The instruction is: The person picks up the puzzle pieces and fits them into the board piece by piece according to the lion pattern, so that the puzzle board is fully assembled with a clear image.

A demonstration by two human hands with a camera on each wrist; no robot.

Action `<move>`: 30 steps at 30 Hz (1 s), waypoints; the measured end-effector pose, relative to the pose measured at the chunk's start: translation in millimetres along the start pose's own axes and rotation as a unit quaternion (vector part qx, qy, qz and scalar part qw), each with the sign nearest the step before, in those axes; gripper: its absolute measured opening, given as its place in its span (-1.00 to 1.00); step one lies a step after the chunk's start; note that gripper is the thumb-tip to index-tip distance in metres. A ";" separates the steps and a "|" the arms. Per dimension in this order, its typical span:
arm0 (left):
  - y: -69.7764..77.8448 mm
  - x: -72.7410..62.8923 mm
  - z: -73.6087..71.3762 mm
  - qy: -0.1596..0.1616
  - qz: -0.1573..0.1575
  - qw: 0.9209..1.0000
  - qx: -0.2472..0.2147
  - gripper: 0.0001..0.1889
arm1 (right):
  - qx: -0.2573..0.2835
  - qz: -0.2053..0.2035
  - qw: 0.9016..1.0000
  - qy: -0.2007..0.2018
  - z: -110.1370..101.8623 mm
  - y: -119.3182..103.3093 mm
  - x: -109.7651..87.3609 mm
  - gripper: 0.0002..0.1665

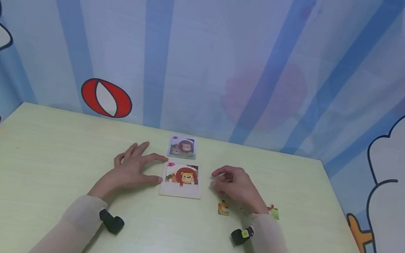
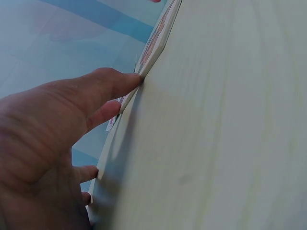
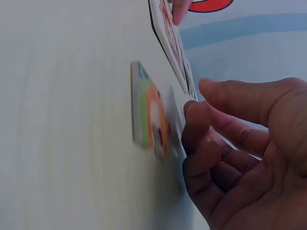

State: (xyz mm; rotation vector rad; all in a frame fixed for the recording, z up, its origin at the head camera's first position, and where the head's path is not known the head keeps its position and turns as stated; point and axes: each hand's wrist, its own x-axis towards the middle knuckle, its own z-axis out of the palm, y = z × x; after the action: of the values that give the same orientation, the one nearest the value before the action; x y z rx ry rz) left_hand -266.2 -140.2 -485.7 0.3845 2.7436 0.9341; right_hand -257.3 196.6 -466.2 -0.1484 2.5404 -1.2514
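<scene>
A square puzzle board [image 1: 180, 191] lies flat on the table, a lion picture covering its upper part above a plain pale lower part. My left hand [image 1: 131, 170] is spread beside it, index finger and thumb touching its left edge. In the left wrist view, the thumb [image 2: 122, 84] presses against the board's side. To the right of the board hovers my right hand [image 1: 236, 187], fingers loosely bent, with nothing visible between them. Below that hand lies a puzzle piece [image 1: 224, 208] with an orange animal. Another piece [image 1: 273, 212], green and red, is partly hidden by the right wrist.
Just behind the board lies a card or box [image 1: 182, 147] with a similar lion picture. The pale wooden table [image 1: 36, 169] ends at a blue striped curtain [image 1: 207, 55] printed with cartoon figures.
</scene>
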 end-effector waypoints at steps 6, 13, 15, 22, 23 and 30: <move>-0.1 -0.9 0.2 -0.001 0.002 1.000 0.001 -0.34 | -0.021 -0.002 1.000 -0.004 -14.5 10.1 -16.5 -0.73; 0.7 -0.9 0.0 -0.003 0.000 1.000 0.001 -0.34 | -0.039 0.005 0.999 -0.023 -20.1 16.4 -29.2 -0.62; 1.0 -0.9 -0.2 -0.003 0.000 1.000 0.001 -0.34 | -0.045 0.004 0.999 -0.028 -20.9 16.7 -32.4 -0.60; -1.6 -0.8 2.1 0.003 0.008 1.000 -0.009 -0.34 | -0.084 -0.014 0.996 -0.039 -22.1 15.4 -40.4 -0.62; -2.3 -0.2 3.0 0.005 0.009 1.000 -0.010 -0.34 | -0.087 -0.016 0.995 -0.041 -21.9 15.2 -41.6 -0.61; -5.7 3.2 5.9 0.008 0.000 1.000 -0.012 -0.33 | -0.103 -0.032 0.993 -0.042 -18.5 15.1 -46.5 -0.64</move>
State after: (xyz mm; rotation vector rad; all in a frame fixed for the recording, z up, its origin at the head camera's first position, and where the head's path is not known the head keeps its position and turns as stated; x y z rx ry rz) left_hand -268.5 -140.3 -494.2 0.3740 2.7438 0.9732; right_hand -218.4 230.3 -457.1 -0.3234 2.6048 -0.9792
